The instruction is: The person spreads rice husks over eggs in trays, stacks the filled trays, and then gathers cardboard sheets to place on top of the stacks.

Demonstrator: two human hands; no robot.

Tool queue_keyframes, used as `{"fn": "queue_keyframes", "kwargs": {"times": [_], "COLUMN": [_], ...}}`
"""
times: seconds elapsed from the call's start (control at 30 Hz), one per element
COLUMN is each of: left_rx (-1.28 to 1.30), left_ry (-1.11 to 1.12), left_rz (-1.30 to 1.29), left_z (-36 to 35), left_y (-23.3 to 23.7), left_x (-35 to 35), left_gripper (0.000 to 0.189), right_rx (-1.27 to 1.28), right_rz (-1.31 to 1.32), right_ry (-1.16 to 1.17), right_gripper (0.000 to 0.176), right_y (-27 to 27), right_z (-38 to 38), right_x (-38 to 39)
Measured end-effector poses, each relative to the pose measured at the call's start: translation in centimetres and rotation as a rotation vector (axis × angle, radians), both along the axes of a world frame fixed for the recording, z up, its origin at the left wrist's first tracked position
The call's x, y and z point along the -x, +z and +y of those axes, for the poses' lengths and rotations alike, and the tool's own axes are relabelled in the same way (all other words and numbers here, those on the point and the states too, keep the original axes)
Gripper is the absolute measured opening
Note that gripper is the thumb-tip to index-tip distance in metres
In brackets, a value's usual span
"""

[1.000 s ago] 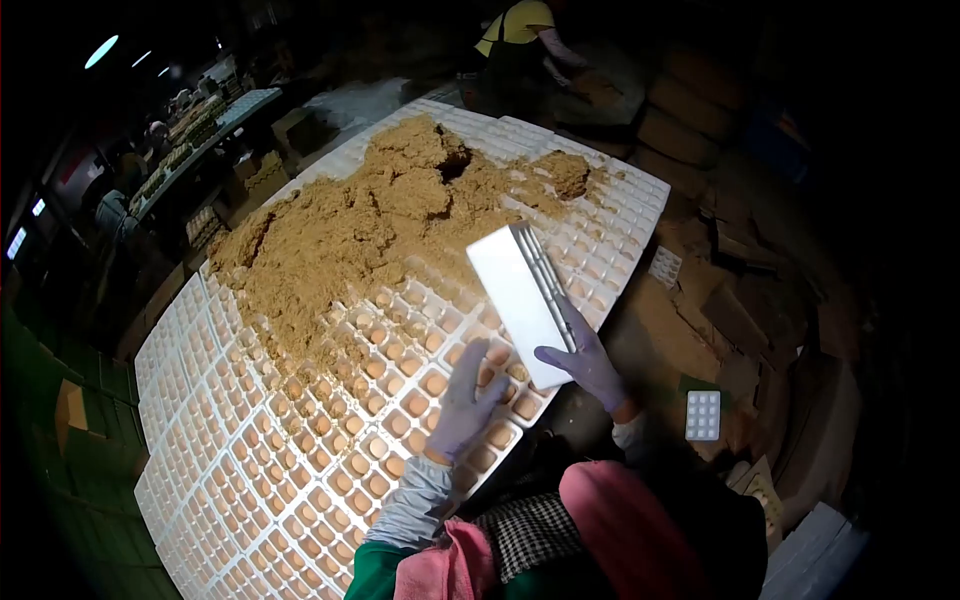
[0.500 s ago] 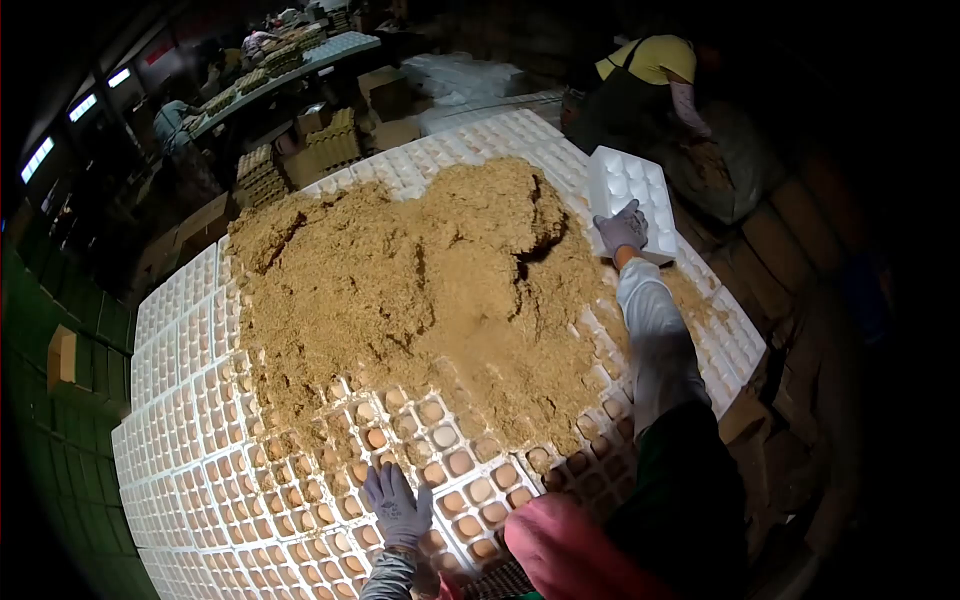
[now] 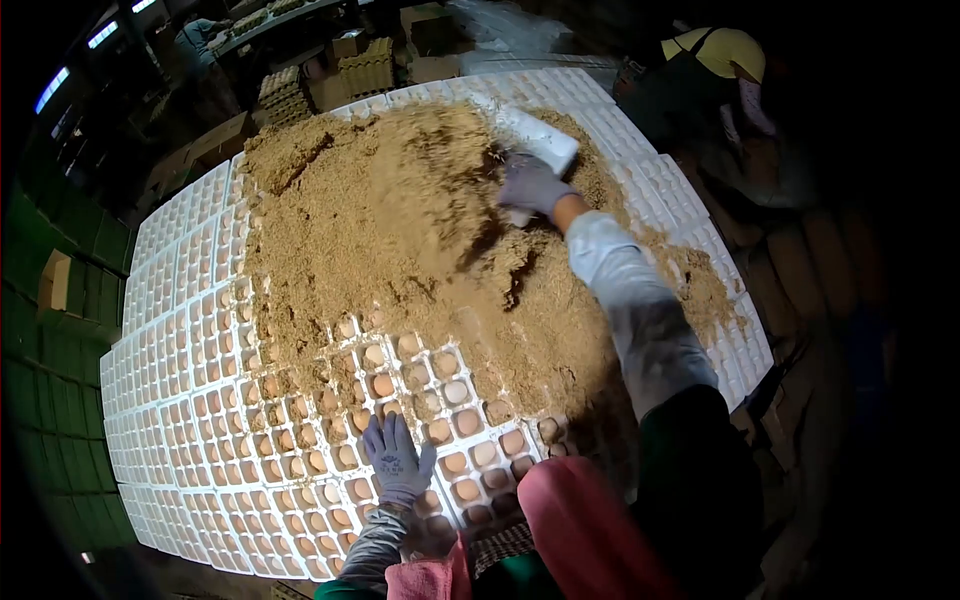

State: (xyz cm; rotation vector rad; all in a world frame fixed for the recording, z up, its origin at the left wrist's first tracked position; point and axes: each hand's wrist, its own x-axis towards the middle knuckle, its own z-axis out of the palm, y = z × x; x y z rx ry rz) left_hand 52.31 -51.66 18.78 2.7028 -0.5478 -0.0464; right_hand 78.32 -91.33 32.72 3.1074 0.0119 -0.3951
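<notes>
Right hand (image 3: 533,185), in a grey glove, is clamped on the near end of a white plastic cell tray (image 3: 540,138). The tray sits edge-down in the top of the tan sawdust-like heap (image 3: 400,230), at the far centre of the bed.

Half a second ago this tray was out at the heap's far right edge, clear of the bulk. Now it is dug in nearer the middle, with loose material blurred to its left.

Left hand (image 3: 397,460), also grey-gloved, stays flat with fingers spread on the bed of white grid trays (image 3: 170,360). It grips nothing, same spot as before, close to the near edge.

Brown eggs (image 3: 470,422) show in the cells around it.

The heap covers the centre and right. The left strip of cells is bare and open. The right edge lies just beyond the forearm.

A person in a yellow top (image 3: 725,50) is at the far right corner.
</notes>
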Motion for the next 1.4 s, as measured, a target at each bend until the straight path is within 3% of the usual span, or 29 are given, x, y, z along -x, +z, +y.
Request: {"fn": "queue_keyframes", "kwargs": {"times": [0.03, 0.07, 0.1, 0.13, 0.17, 0.2, 0.23, 0.27, 0.3, 0.33, 0.37, 0.4, 0.43, 0.6, 0.67, 0.73, 0.9, 1.07, 1.1, 1.17, 1.23, 1.3, 1.37, 1.4], "left_rx": [0.007, -0.008, 0.045, 0.1, 0.138, 0.09, 0.142, 0.205, 0.358, 0.337, 0.26, 0.183, 0.137, -0.048, -0.121, -0.124, -0.178, -0.224, -0.212, -0.172, -0.186, -0.17, -0.157, -0.169], "left_ry": [-0.005, -0.003, 0.022, 0.047, 0.055, 0.021, -0.013, -0.049, -0.051, -0.046, -0.03, -0.014, 0.064, 0.28, 0.209, 0.221, 0.241, 0.269, 0.254, 0.217, 0.231, 0.227, 0.212, 0.219], "left_rz": [0.043, 0.035, 0.054, 0.076, -0.003, -0.002, -0.032, -0.066, 0.035, 0.01, -0.061, -0.137, -0.137, -0.064, -0.188, -0.172, -0.107, -0.074, -0.089, -0.128, -0.084, -0.06, -0.079, -0.07], "left_z": [0.0, 0.2, 0.4, 0.5, 0.6, 1.4, 2.4, 3.1, 4.0, 5.0, 6.5, 8.2, 9.6, 14.5, 15.4, 14.9, 14.7, 14.5, 14.4, 14.5, 14.4, 14.3, 14.5, 14.5], "left_y": [0.4, 0.2, 0.2, 0.3, -0.1, -1.9, -3.5, -4.3, -2.5, -0.1, 0.5, 0.9, 1.5, -0.3, -2.6, -2.1, -2.1, -2.2, -2.2, -2.5, -2.3, -1.5, -1.8, -1.8], "left_x": [0.0, 0.2, 0.3, 0.4, 0.5, 0.6, 1.0, 1.0, 1.3, 1.8, 1.8, 1.3, 0.7, -2.7, -2.8, -2.8, -3.4, -3.5, -3.6, -3.6, -3.7, -3.8, -4.0, -3.9], "left_gripper": [0.07, 0.075, 0.077, 0.079, 0.076, 0.077, 0.076, 0.076, 0.072, 0.066, 0.065, 0.064, 0.064, 0.066, 0.065, 0.064, 0.064, 0.065, 0.065, 0.064, 0.063, 0.062, 0.066, 0.068], "right_rx": [-0.262, -0.098, -0.009, -0.021, -0.262, -0.193, -0.237, -0.236, -0.177, -0.118, -0.098, -0.114, -0.129, -0.092, -0.085, -0.093, -0.165, -0.363, -0.246, -0.439, -0.266, -0.045, 0.093, -0.047], "right_rz": [-0.04, 0.032, 0.021, 0.027, 0.141, 0.08, 0.043, 0.043, -0.036, -0.107, -0.313, -0.127, -0.168, -0.447, -0.436, -0.439, -0.474, -0.434, -0.473, -0.344, -0.41, -0.358, -0.311, -0.241], "right_ry": [-0.045, 0.104, 0.443, 0.365, 0.26, 0.361, 0.182, 0.153, 0.159, 0.174, 0.034, -0.091, -0.219, -0.947, -1.182, -1.25, -1.085, -0.833, -0.739, -0.559, -0.309, -0.106, 0.276, 0.144], "right_gripper": [0.044, 0.038, 0.036, 0.032, 0.049, 0.041, 0.051, 0.051, 0.054, 0.058, 0.069, 0.081, 0.085, 0.078, 0.08, 0.083, 0.088, 0.092, 0.09, 0.082, 0.067, 0.063, 0.062, 0.06], "right_y": [0.0, -0.1, -3.2, -4.4, -3.7, -10.4, -3.6, -1.8, -0.7, -0.4, -2.1, -0.7, -0.6, -2.9, -3.0, -5.3, -10.9, -8.3, -8.8, -8.0, -9.5, -9.9, -8.3, -8.4], "right_z": [5.2, 11.5, 16.4, 23.0, 27.9, 33.0, 34.5, 34.4, 34.2, 33.7, 32.1, 29.2, 25.7, 6.6, 1.4, -4.4, -15.3, -14.7, -14.1, -11.5, -7.3, -1.3, 5.4, 9.4], "right_x": [1.0, 1.8, 2.0, 3.0, 5.2, 3.5, 7.7, 9.1, 10.2, 11.4, 12.1, 13.0, 13.9, 20.7, 22.3, 22.2, 13.3, 4.1, 2.3, -1.4, -6.6, -9.6, -9.1, -9.8]}}
